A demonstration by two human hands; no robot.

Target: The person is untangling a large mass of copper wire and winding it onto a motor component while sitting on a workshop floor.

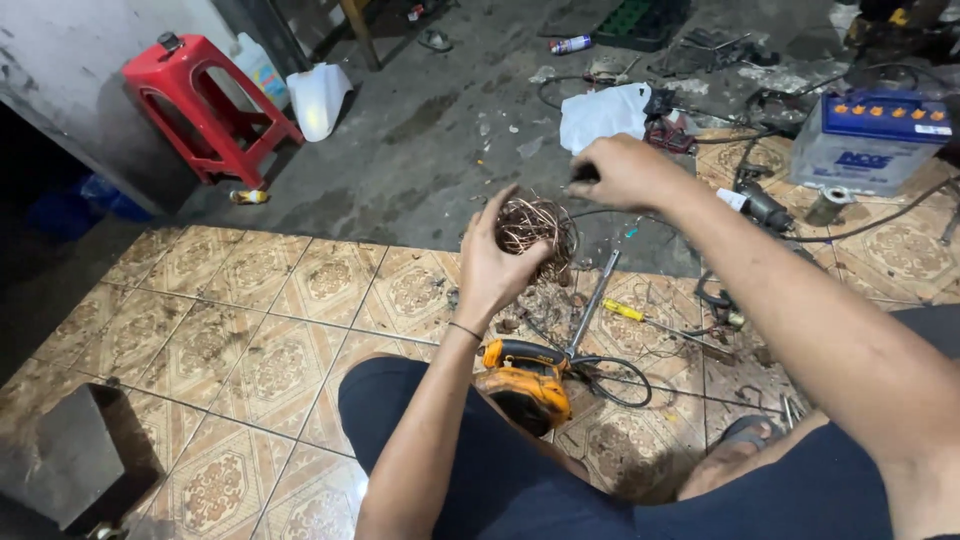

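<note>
Between both hands, roundish copper coil.

Wire coil above power tool, stool far left, battery right

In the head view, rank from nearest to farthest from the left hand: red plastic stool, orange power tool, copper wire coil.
1. Copper wire coil, held in the left hand.
2. Orange power tool, on the tiles just below it.
3. Red plastic stool, far upper left by the wall.
</note>
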